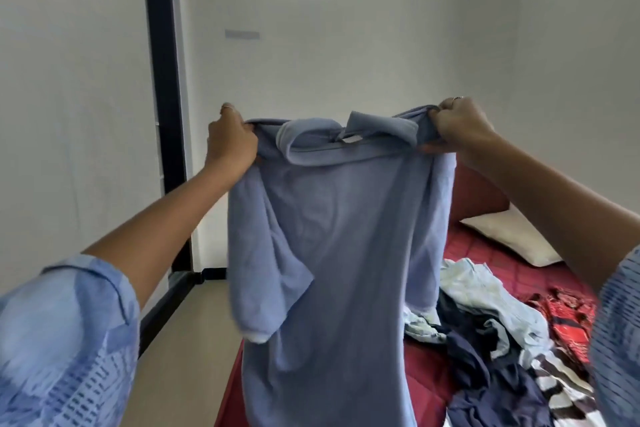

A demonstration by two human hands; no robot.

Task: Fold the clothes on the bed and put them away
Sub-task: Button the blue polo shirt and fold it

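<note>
A pale blue polo shirt [339, 253] hangs full length in front of me, collar up, above the bed. My left hand [230, 142] grips its left shoulder. My right hand [459, 126] grips its right shoulder at the same height. Both short sleeves hang down at the sides. The shirt's lower hem runs out of view at the bottom. Behind it on the red bedspread [426, 367] lies a heap of unfolded clothes [485, 333]: light blue, navy, a striped piece and a red patterned one.
A white pillow [512, 236] lies at the head of the bed against a red headboard [479, 194]. Left of the bed is beige floor [194, 340] and a dark door frame [162, 80] in the white wall.
</note>
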